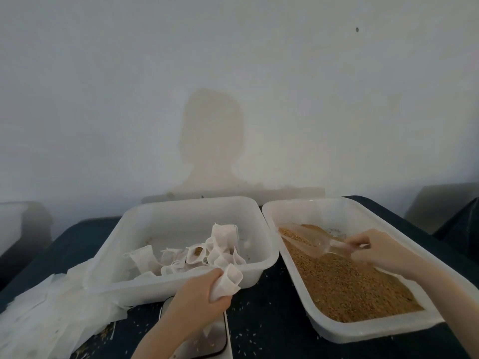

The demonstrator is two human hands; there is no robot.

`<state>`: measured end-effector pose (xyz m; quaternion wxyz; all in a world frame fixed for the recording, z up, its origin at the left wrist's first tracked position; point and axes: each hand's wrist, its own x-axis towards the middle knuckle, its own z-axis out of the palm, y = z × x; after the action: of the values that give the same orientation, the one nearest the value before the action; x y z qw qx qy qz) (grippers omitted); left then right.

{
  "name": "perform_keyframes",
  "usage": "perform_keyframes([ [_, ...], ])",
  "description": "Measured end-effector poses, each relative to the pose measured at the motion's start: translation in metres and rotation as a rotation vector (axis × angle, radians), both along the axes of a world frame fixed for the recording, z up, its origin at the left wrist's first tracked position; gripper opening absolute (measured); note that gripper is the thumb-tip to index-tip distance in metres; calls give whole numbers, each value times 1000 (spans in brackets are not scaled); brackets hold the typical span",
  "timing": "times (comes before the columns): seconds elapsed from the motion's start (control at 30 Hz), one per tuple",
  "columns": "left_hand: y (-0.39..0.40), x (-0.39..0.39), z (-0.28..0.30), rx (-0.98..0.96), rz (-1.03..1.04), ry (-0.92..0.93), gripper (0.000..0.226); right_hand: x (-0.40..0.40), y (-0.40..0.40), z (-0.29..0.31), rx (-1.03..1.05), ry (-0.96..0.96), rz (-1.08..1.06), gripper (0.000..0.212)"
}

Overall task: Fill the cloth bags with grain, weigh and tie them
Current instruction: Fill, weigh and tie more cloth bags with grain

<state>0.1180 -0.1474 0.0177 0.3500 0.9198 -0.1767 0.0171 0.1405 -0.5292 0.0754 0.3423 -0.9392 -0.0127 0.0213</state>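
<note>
Nearest, at the bench's front edge, a flat scale lies under the person's left forearm, with stray grains scattered on the dark surface around it. To its left sits a heap of flat white cloth pieces. Just above the scale, the left hand has its fingers clenched round a small white cloth bag, whose open mouth points up and to the right. Behind it, the left tub holds a jumble of loose white bags. In the right tub, brown grain lies banked toward the near end. The right hand grips the handle of a clear scoop; its long axis runs left to right, its grain-loaded bowl pointing left toward the far corner. A pale wall rises beyond.
</note>
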Motion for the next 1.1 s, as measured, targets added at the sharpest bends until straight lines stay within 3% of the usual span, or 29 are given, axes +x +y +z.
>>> perform_keyframes([
  [0.17,6,1,1,-15,93,33,31,-7,31,20,17,60,217,32],
  [0.37,18,-3,2,-47,67,-19,23,-8,73,35,-21,175,418,30],
  [0.67,34,-2,-6,84,64,-32,33,-1,105,35,-41,201,533,32],
  [0.97,40,-4,-14,89,87,18,42,2,118,41,-139,198,539,34],
  [1.1,43,-3,-16,161,53,-53,59,3,121,42,-171,190,529,34],
])
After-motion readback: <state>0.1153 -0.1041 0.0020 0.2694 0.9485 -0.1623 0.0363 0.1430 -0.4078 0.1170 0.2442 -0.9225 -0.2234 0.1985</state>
